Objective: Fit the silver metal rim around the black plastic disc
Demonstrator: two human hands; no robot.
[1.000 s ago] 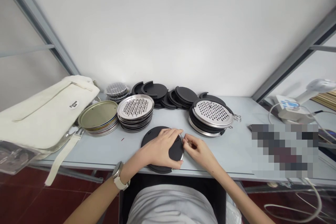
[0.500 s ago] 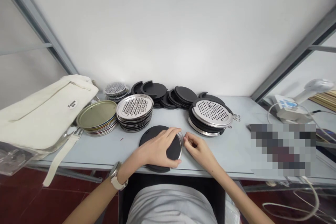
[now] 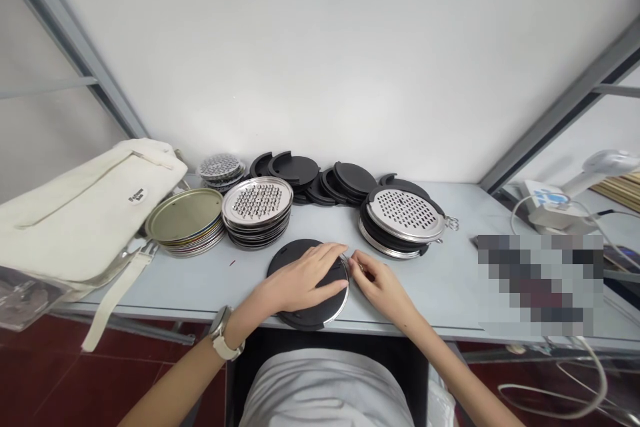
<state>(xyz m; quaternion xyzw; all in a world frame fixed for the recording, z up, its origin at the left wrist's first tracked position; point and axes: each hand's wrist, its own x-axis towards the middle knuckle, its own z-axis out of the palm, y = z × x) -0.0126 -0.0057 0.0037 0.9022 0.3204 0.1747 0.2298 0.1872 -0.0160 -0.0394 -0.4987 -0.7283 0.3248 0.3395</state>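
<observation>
A round black disc with a metal rim [image 3: 293,257] lies on the grey table [image 3: 440,293] near its front edge. My left hand [image 3: 300,278] rests flat on top of the disc, fingers spread, pressing it down. My right hand [image 3: 377,283] sits at the disc's right edge, its fingertips pinched on a small metal ring or clip there. A watch is on my left wrist.
Behind the disc stand a stack of perforated metal plates [image 3: 257,203], a stack of gold-tinted plates [image 3: 186,217], loose black lids [image 3: 320,180] and a stack topped by a grater plate [image 3: 404,215]. A cream bag [image 3: 75,213] lies at left; a white device with cables [image 3: 555,203] at right.
My hands stay at the disc's right edge. My left fingers have slid a little lower across the disc, and more of its metal rim shows at the bottom right.
</observation>
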